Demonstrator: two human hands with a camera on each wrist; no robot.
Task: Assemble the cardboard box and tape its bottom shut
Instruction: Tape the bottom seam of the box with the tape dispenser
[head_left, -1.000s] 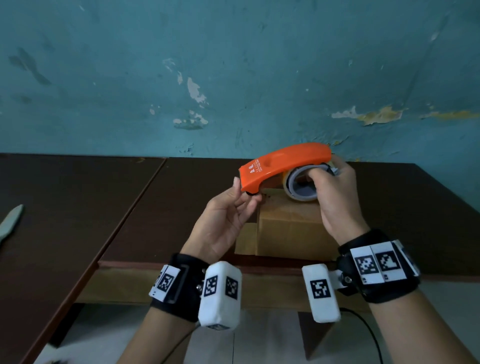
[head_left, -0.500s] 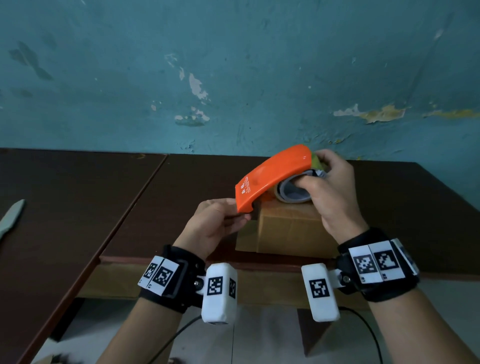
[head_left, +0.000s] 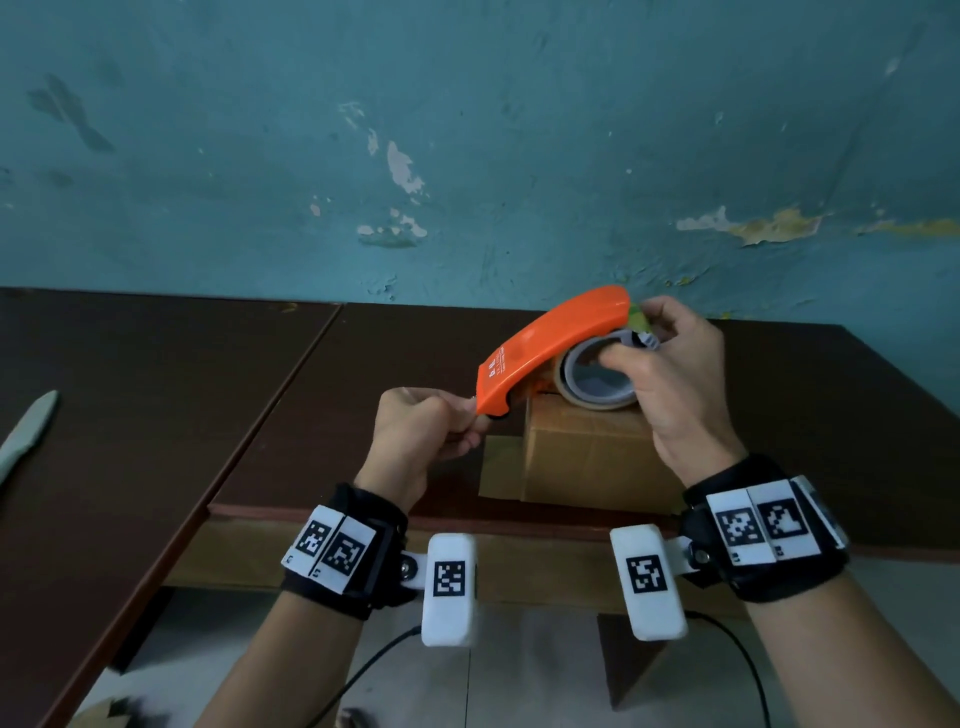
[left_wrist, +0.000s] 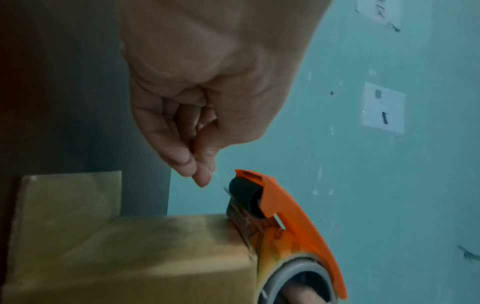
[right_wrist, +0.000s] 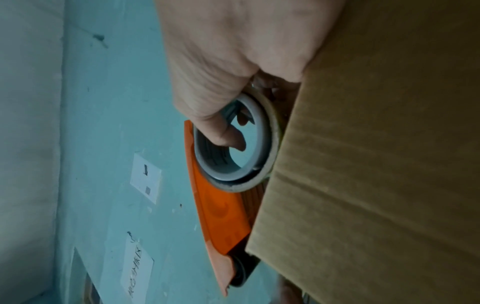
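A small brown cardboard box (head_left: 587, 452) stands on the dark table near its front edge, one flap (head_left: 501, 467) lying flat to its left. My right hand (head_left: 639, 338) grips an orange tape dispenser (head_left: 550, 343) just above the box top, thumb inside the grey core of the tape roll (head_left: 597, 384). In the right wrist view the thumb (right_wrist: 233, 142) hooks into the roll (right_wrist: 270, 127) beside the box (right_wrist: 376, 164). My left hand (head_left: 475, 423) pinches at the dispenser's lowered front end. The left wrist view shows its fingertips (left_wrist: 201, 174) pressed together beside the black roller (left_wrist: 246, 199); the clear tape end is barely visible.
The dark brown table (head_left: 363, 395) meets a second table (head_left: 130, 415) on the left, which carries a pale flat object (head_left: 26, 436). A teal wall rises right behind. The table's front edge (head_left: 467, 519) lies just under my wrists, with a cable hanging below.
The dispenser has tipped front-down toward the box's left edge. My left hand went from open fingers under its front to a tight pinch at its tip.
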